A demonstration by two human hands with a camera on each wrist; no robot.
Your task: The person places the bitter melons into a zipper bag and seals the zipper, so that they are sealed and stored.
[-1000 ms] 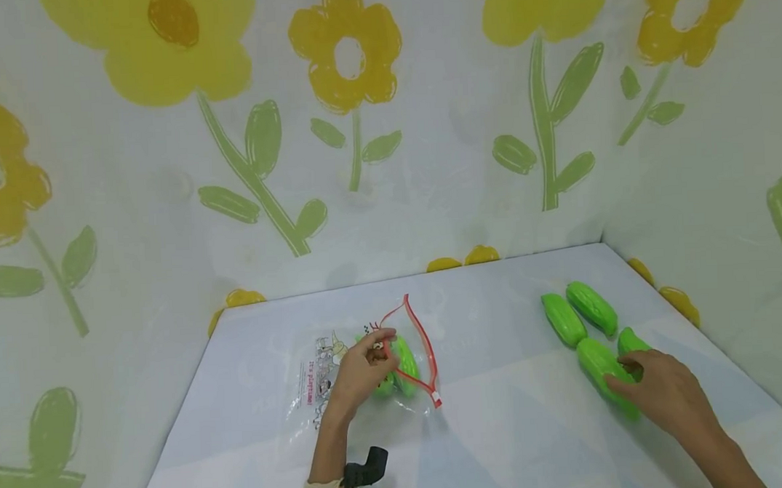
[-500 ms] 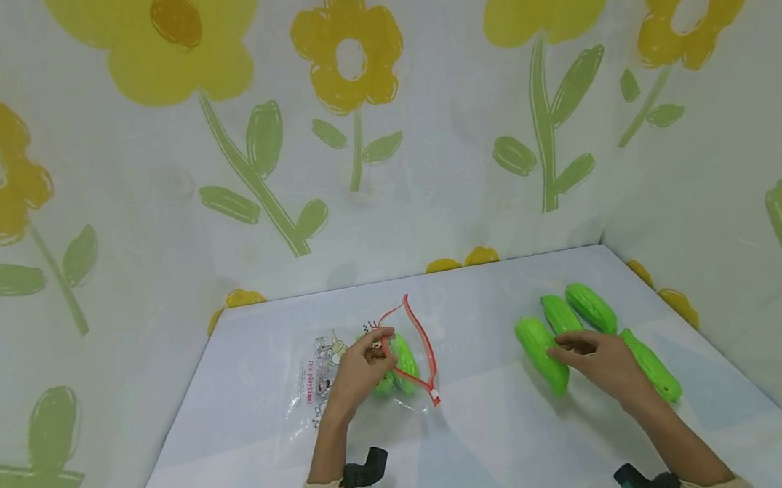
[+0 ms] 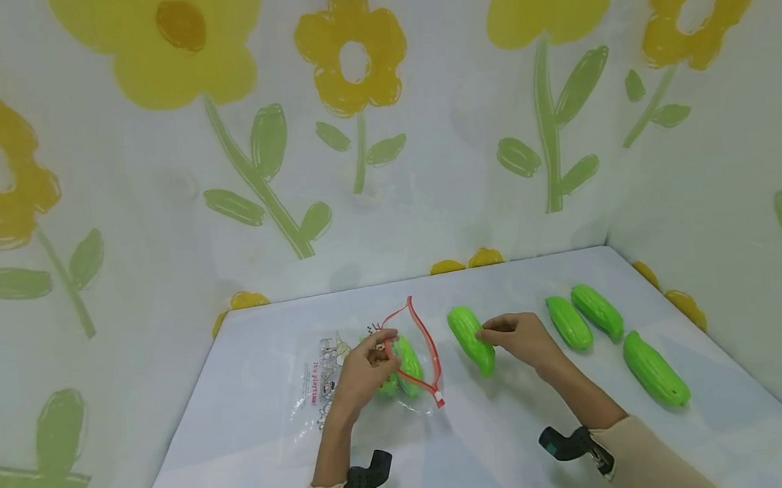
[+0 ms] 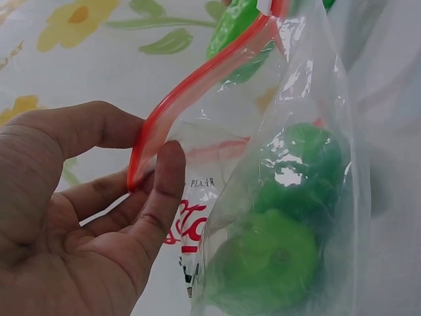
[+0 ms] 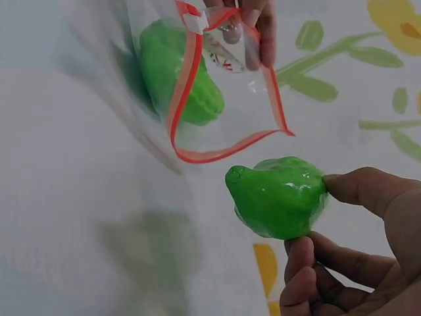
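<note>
As the left grip [image 3: 360, 373] pinches the bag [image 3: 321, 382] by its red rim [image 3: 426, 341], the right grip [image 3: 525, 336] holds a green vegetable [image 3: 470, 341], presumably light, firm and slippery, best taken around its middle.

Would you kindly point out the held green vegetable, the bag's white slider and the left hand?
Held green vegetable [image 5: 279, 199]: right wrist view, middle of its body.
White slider [image 5: 195, 23]: right wrist view, its face.
Left hand [image 3: 360, 376]: head view, its back.

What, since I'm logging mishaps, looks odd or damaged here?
Nothing stands out: the left hand holds the bag open, the right hand grips a gourd, and three others lie on the table, visibly intact.
</note>
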